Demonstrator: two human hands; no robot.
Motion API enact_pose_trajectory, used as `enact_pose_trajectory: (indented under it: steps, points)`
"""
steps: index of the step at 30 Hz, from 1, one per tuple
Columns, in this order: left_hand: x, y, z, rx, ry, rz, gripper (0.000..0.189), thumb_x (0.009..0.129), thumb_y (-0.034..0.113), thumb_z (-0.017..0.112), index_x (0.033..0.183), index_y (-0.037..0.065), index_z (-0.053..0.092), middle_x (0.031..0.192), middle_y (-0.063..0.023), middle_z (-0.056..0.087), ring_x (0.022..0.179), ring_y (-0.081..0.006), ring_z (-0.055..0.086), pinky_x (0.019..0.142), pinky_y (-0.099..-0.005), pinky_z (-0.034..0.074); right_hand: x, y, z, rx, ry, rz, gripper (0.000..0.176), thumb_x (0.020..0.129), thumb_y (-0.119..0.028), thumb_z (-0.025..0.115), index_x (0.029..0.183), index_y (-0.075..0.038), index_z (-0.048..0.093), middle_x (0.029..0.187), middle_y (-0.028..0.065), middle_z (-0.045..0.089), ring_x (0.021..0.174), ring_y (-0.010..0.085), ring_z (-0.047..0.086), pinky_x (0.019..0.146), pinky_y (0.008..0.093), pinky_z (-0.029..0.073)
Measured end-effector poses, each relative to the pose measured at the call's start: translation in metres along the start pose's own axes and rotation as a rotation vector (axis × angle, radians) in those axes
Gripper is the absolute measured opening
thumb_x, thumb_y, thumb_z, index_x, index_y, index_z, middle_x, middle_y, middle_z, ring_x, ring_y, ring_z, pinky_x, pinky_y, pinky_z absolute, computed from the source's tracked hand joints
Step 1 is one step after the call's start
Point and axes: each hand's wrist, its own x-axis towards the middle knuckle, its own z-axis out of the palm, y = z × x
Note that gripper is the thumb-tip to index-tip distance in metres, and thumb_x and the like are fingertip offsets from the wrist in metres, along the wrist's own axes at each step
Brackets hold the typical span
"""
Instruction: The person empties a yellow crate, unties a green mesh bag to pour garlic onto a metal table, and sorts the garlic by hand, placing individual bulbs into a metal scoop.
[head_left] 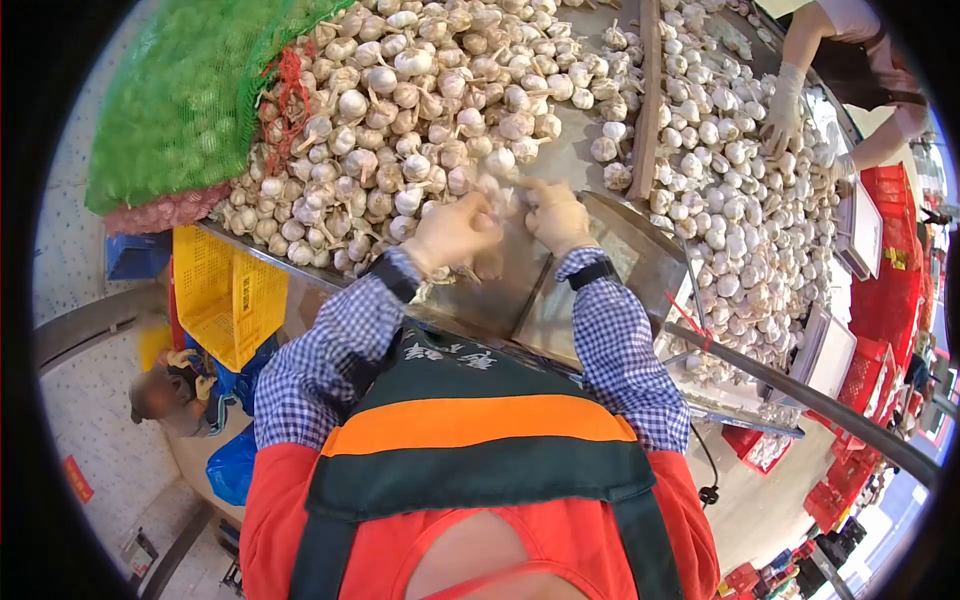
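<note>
Both hands working left of the wooden divider! The left hand has its fingers curled in at the blurred garlic bulb; motion blur hides whether they grip it. Over on the right hand, nearer the divider, it's curled fingers with the index finger reaching towards that bulb, contact unclear. The bulb sits between the two sets of fingertips, and the big garlic pile spreads left of the divider.
</note>
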Motion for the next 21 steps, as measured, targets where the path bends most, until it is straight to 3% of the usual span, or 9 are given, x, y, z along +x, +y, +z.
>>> enact_pose_trajectory:
  steps: [1, 2, 3, 5, 8, 11, 15, 16, 21]
  points:
    - [-0.001, -0.006, -0.005, -0.627, -0.105, -0.162, 0.031, 0.092, 0.032, 0.053, 0.104, 0.004, 0.059, 0.085, -0.0111, 0.066, 0.068, -0.0165, 0.061, 0.055, -0.0256, 0.049, -0.003, 0.002, 0.001, 0.175, 0.095, 0.088, 0.044, 0.079, -0.011, 0.06, 0.121, -0.022, 0.057, 0.098, 0.015, 0.059, 0.092, 0.0313, 0.063, 0.08, 0.0409, 0.052]
    - [-0.008, -0.004, -0.018, -1.086, -0.154, -0.24, 0.032, 0.092, 0.033, 0.052, 0.105, 0.005, 0.06, 0.089, -0.0101, 0.065, 0.075, -0.0179, 0.063, 0.059, -0.0285, 0.051, -0.008, 0.004, -0.001, 0.69, 0.085, 0.142, 0.028, 0.085, -0.019, 0.059, 0.112, -0.012, 0.061, 0.083, 0.0074, 0.062, 0.077, 0.0209, 0.064, 0.067, 0.0327, 0.051]
    - [-0.016, -0.001, -0.03, -1.548, -0.196, -0.31, 0.033, 0.093, 0.034, 0.05, 0.106, 0.006, 0.061, 0.093, -0.0091, 0.065, 0.081, -0.0194, 0.065, 0.062, -0.0315, 0.054, -0.014, 0.006, -0.003, 0.701, 0.08, 0.127, 0.028, 0.085, -0.019, 0.059, 0.112, -0.012, 0.061, 0.083, 0.0074, 0.062, 0.077, 0.0209, 0.064, 0.067, 0.0327, 0.051]
    - [-0.015, -0.012, -0.021, -1.778, -0.149, -0.279, 0.034, 0.094, 0.034, 0.049, 0.11, 0.006, 0.06, 0.095, -0.0086, 0.064, 0.079, -0.0183, 0.063, 0.062, -0.0313, 0.055, -0.027, 0.006, -0.009, 1.351, -0.179, 0.231, 0.032, 0.091, -0.033, 0.056, 0.108, -0.005, 0.059, 0.078, 0.0019, 0.061, 0.067, 0.0118, 0.058, 0.055, 0.0246, 0.044]
    - [-0.014, -0.008, -0.007, -2.145, -0.228, -0.256, 0.038, 0.094, 0.039, 0.048, 0.111, 0.006, 0.057, 0.095, -0.0075, 0.064, 0.077, -0.018, 0.062, 0.056, -0.0311, 0.049, -0.048, -0.02, -0.007, 1.979, -0.224, 0.212, 0.044, 0.094, -0.044, 0.051, 0.107, -0.002, 0.058, 0.084, 0.0023, 0.063, 0.066, 0.009, 0.057, 0.051, 0.021, 0.039]
    - [-0.011, 0.007, 0.001, -2.107, -0.086, -0.422, 0.047, 0.093, 0.044, 0.046, 0.105, 0.0, 0.057, 0.074, -0.0063, 0.053, 0.058, -0.0191, 0.046, 0.054, -0.0308, 0.039, -0.058, -0.026, 0.001, 2.24, -0.285, 0.241, 0.036, 0.094, -0.041, 0.054, 0.11, -0.009, 0.056, 0.098, 0.0062, 0.063, 0.076, 0.0156, 0.06, 0.06, 0.0266, 0.048]
    - [-0.006, 0.003, 0.011, -2.0, -0.09, -0.394, 0.047, 0.096, 0.045, 0.042, 0.106, 0.002, 0.058, 0.078, -0.0077, 0.058, 0.062, -0.0185, 0.052, 0.055, -0.0287, 0.044, -0.065, -0.026, 0.005, 2.291, -0.222, 0.145, 0.038, 0.095, -0.039, 0.052, 0.111, -0.006, 0.055, 0.098, 0.0077, 0.061, 0.077, 0.0181, 0.06, 0.061, 0.0294, 0.05]
    - [-0.011, 0.017, 0.007, -1.469, 0.133, -0.383, 0.043, 0.096, 0.043, 0.044, 0.107, 0.003, 0.057, 0.08, -0.0077, 0.059, 0.065, -0.0175, 0.055, 0.057, -0.0272, 0.047, -0.065, -0.023, 0.005, 2.301, -0.23, 0.155, 0.037, 0.095, -0.037, 0.053, 0.113, -0.005, 0.055, 0.097, 0.009, 0.061, 0.075, 0.018, 0.06, 0.061, 0.0292, 0.05]
    - [-0.011, 0.025, 0.006, -1.816, -0.075, -0.32, 0.04, 0.095, 0.037, 0.052, 0.115, 0.003, 0.055, 0.087, -0.006, 0.06, 0.072, -0.0177, 0.059, 0.063, -0.0287, 0.051, -0.064, -0.008, 0.012, 2.329, -0.352, 0.071, 0.04, 0.095, -0.037, 0.052, 0.115, -0.002, 0.054, 0.099, 0.0102, 0.061, 0.078, 0.0181, 0.059, 0.063, 0.028, 0.05]
